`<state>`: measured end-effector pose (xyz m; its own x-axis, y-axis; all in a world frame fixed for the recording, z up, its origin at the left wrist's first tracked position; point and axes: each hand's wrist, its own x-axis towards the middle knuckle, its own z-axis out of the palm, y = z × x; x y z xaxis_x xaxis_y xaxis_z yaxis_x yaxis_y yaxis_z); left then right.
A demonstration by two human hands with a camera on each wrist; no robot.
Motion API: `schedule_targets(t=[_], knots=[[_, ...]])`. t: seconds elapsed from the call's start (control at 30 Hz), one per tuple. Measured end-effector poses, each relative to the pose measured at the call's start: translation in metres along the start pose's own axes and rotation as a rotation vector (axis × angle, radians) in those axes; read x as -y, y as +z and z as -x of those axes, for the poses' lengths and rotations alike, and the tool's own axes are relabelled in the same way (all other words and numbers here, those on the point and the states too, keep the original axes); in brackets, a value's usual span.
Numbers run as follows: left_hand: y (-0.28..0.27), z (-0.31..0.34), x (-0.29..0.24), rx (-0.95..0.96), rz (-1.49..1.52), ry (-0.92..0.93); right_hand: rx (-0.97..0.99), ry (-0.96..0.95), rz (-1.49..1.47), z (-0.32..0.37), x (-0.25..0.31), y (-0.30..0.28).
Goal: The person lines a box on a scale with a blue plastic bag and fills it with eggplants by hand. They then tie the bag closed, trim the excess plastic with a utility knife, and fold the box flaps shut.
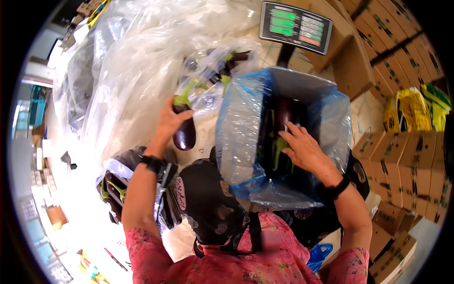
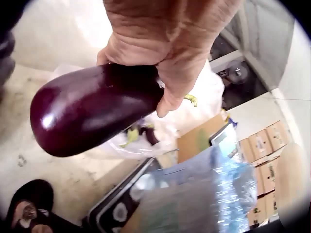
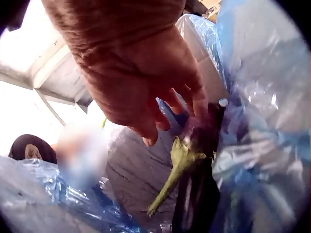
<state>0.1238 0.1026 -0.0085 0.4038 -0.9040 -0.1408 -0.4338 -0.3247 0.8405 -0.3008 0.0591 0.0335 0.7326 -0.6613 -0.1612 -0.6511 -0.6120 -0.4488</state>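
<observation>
I list one glossy eggplant (image 1: 185,136), left hand (image 1: 171,122) gripping it, light pressure advisable; right hand (image 1: 303,147) spread at a boxed eggplant (image 1: 283,111)

A plump eggplant (image 1: 185,135), glossy deep purple, hangs just left of centre in the head view, green stem up, blunt end down, gripped by the left hand (image 1: 171,121)! Right of centre, a second eggplant (image 1: 285,111) lies in the blue-lined box (image 1: 240,137), stem towards the frame's bottom, right hand (image 1: 304,147) touching it.

The eggplant (image 2: 92,109) is smooth and glossy, the plastic liner (image 1: 239,137) shiny and crinkled.
</observation>
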Motion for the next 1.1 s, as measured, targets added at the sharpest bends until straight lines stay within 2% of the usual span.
schedule_targets(t=[0.07, 0.13, 0.17, 0.23, 0.27, 0.3, 0.33, 0.37, 0.4, 0.43, 0.5, 0.6, 0.67, 0.73, 0.8, 0.87, 0.93, 0.97, 1.0, 1.1], knots=[[0.022, -0.001, 0.033, -0.031, -0.226, -0.024, 0.064, 0.006, 0.003, -0.001, 0.004, 0.0], [0.047, -0.002, 0.061, -0.07, -0.297, 0.022, 0.084, 0.027, -0.024, -0.002, 0.009, -0.002], [0.061, -0.003, 0.083, -0.097, -0.357, -0.011, 0.096, 0.033, -0.038, -0.002, 0.011, -0.004], [0.08, -0.005, 0.102, -0.001, -0.427, -0.155, 0.126, 0.087, -0.034, -0.008, 0.019, -0.009], [0.094, -0.003, 0.126, -0.08, -0.447, -0.066, 0.141, 0.111, -0.016, -0.011, 0.022, -0.009], [0.1, 0.001, 0.125, -0.083, -0.503, -0.12, 0.121, 0.1, -0.016, -0.011, 0.022, -0.006], [0.109, 0.005, 0.14, -0.135, -0.572, -0.074, 0.132, 0.103, 0.02, -0.012, 0.023, -0.005], [0.115, 0.006, 0.141, -0.168, -0.599, -0.147, 0.121, 0.073, 0.05, -0.014, 0.026, -0.004], [0.127, 0.005, 0.155, -0.336, -0.525, -0.093, 0.13, 0.063, 0.081, -0.015, 0.026, -0.004], [0.132, 0.001, 0.154, -0.445, -0.425, -0.118, 0.142, 0.063, 0.099, -0.016, 0.026, -0.005], [0.121, -0.003, 0.123, -0.474, -0.262, -0.197, 0.146, 0.061, 0.113, -0.019, 0.023, -0.001], [0.053, 0.019, 0.043, 0.01, 0.445, -0.118, 0.135, 0.063, 0.11, -0.016, 0.01, 0.004], [0.012, 0.063, -0.022, 0.019, 0.604, 0.062, 0.129, 0.063, 0.082, -0.016, 0.006, 0.006], [-0.028, 0.121, -0.075, -0.102, 0.564, 0.09, 0.12, 0.035, 0.083, -0.015, 0.003, 0.006], [-0.065, 0.181, -0.096, -0.193, 0.586, 0.084, 0.097, 0.002, 0.083, -0.013, -0.002, 0.008], [-0.087, 0.227, -0.084, -0.413, 0.484, 0.062, 0.057, -0.036, 0.082, -0.009, -0.009, 0.013], [-0.114, 0.258, -0.049, -0.663, 0.101, -0.042, 0.039, -0.068, 0.079, -0.007, -0.013, 0.015], [-0.128, 0.27, -0.032, -0.721, -0.117, -0.109, 0.028, -0.08, 0.078, -0.005, -0.013, 0.015], [-0.137, 0.279, -0.015, -0.775, -0.335, -0.175, 0.027, -0.078, 0.077, -0.004, -0.012, 0.015], [-0.145, 0.299, 0.045, -0.689, -0.674, -0.4, 0.015, -0.086, 0.048, -0.005, -0.009, 0.014]])
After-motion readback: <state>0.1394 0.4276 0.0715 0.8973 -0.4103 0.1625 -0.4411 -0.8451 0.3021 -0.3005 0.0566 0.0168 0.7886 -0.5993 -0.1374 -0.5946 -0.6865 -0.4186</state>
